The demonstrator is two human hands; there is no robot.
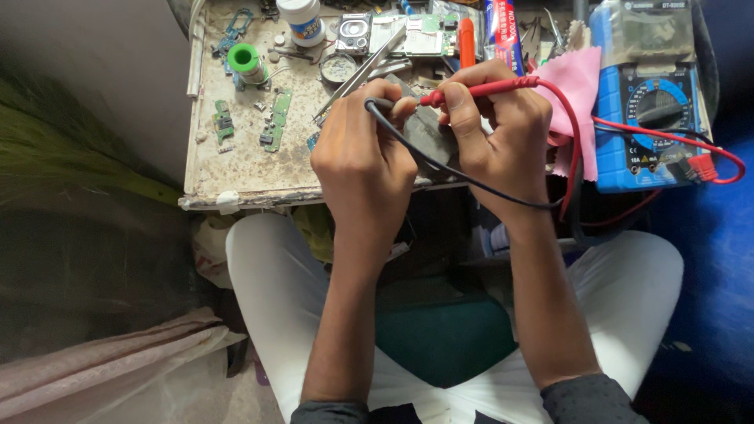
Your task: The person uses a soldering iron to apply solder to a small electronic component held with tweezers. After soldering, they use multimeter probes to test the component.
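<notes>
2 probes gripped | left hand [363, 161]: black probe [382, 104] | right hand [496, 137]: red probe [479, 89] | blue multimeter [646, 110] right

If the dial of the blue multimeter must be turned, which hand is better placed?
The right hand, probably. It holds the red probe beside the pink cloth, nearer the multimeter. The left hand holds the black probe, farther away.

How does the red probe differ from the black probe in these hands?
The red probe is in the right hand, the black probe in the left hand. Much of the red probe's handle shows; the black probe is mostly hidden. The red lead loops right toward the blue multimeter; the black lead crosses the right wrist. Both tips meet between the hands.
</notes>
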